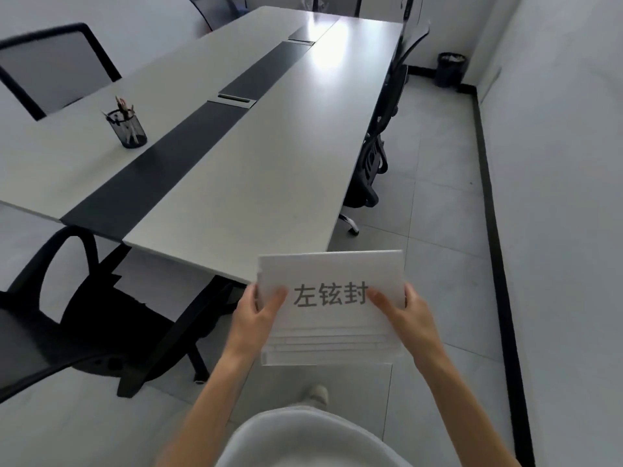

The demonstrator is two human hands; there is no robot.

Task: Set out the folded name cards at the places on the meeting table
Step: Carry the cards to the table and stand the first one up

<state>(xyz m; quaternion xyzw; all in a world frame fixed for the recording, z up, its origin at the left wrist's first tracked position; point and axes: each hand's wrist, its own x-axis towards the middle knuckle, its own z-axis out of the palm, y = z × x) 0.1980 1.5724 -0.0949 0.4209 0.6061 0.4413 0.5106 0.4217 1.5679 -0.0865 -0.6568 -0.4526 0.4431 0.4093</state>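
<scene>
Head view: left hand (258, 315) and right hand (409, 311) both gripping stack of white folded paper name cards (332, 308), hovering off near right corner of long grey-and-black meeting table (236, 197). Tip: be peeling top card only, keeping rest pinched.

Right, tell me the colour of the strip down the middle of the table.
Dark grey, near black, on the strip; the head view shows it.

Hidden and cut off

The name cards (332, 308) under the top one show only edges; the near chair (84, 318) runs off the frame's left.
</scene>
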